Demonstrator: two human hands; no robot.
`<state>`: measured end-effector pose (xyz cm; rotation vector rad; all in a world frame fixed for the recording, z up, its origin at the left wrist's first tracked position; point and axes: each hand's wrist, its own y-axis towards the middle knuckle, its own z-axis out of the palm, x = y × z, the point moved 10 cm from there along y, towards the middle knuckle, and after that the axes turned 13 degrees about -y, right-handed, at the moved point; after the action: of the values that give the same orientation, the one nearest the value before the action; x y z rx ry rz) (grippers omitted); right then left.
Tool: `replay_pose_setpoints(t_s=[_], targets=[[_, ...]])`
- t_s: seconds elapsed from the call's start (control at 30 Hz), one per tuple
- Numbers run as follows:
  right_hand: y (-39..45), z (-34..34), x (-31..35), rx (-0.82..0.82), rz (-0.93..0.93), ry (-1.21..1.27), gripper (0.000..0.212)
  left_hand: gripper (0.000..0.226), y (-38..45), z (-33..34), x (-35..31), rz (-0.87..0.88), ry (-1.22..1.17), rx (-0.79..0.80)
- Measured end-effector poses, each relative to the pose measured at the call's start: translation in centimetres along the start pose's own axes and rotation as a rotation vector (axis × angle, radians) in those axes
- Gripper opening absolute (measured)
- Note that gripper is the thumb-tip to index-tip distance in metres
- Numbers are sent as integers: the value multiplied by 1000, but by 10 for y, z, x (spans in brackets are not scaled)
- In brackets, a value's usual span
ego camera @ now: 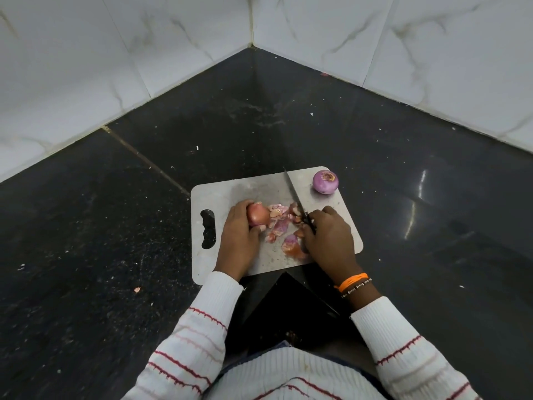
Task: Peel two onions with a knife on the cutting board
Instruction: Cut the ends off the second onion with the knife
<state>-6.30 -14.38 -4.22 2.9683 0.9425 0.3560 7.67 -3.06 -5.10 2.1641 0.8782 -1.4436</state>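
Head view: left hand [240, 226] fingers curl round unpeeled onion [258, 216] mid cutting board [230, 192], root-tip axis pointing R toward knife [297, 199]. Right hand [326, 229] grips handle, blade angled away, just R of onion past peel scraps [281, 226]. Peeled onion [325, 182] at board's far-R corner.

Knife [293, 191] handle is being hidden inside the right hand [327, 235]; only the blade is being shown. Near side of the unpeeled onion [258, 215] is being covered by the left hand [238, 236]. Part of the peel scraps [281, 226] is being masked by the right hand's fingers. The cutting board [230, 192] near edge is being overlapped by both wrists. Lettering on the dark wristband [357, 287] is being rendered too small to read. Both sleeves [184, 350] are being cut off by the bottom edge.
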Motion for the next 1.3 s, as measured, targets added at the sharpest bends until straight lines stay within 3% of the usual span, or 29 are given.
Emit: replay_pose_setpoints(t_s=[0.37, 0.57, 0.73, 1.07, 1.3], targets=[[0, 17, 68, 112, -124, 187, 18, 54, -4, -33, -10, 45, -63, -155], [11, 18, 28, 183, 76, 428, 17, 58, -1, -18, -26, 86, -77, -85], [5, 31, 0, 308, 370, 889, 21, 57, 9, 9, -33, 51, -12, 0], [-6, 38, 9, 542, 403, 1246, 37, 44, 20, 33, -28, 28, -44, 11], [-13, 38, 9, 512, 352, 988, 36, 40, 24, 29, -27, 19, -64, -28]])
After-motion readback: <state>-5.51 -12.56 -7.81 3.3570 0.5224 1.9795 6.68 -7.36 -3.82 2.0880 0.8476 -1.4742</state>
